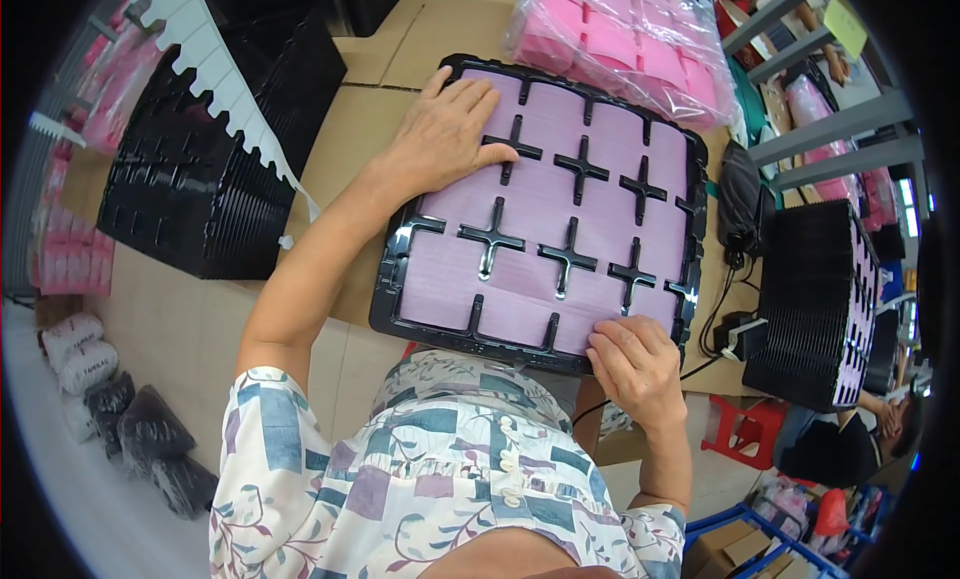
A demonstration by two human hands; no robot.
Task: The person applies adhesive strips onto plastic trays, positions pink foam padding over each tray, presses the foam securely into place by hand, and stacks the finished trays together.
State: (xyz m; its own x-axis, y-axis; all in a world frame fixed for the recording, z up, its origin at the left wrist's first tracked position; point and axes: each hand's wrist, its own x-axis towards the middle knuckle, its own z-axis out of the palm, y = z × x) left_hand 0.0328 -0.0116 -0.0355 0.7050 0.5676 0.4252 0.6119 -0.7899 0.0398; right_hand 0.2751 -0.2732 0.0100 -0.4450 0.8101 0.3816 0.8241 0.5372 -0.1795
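Observation:
In front of me lies a black plastic tray (440,331) with raised cross-shaped dividers, its compartments covered by pale pink-purple foam-like sheets (537,194). My left hand (447,134) rests flat on the tray's far left corner, fingers stretched over the sheet and thumb beside a divider. At the near right edge, my right hand (637,369) has its fingers bent together on the sheet in the corner compartment. Its fingertips are partly hidden, and they seem to pinch the sheet's edge.
A clear bag of bright pink sheets (620,39) sits beyond the tray. Tall stacks of black trays stand at left (215,169) and right (810,299). White toothed strips (215,69) hang over the left stack. A black cable (712,319) runs along the table's right side; a red stool (738,431) stands below.

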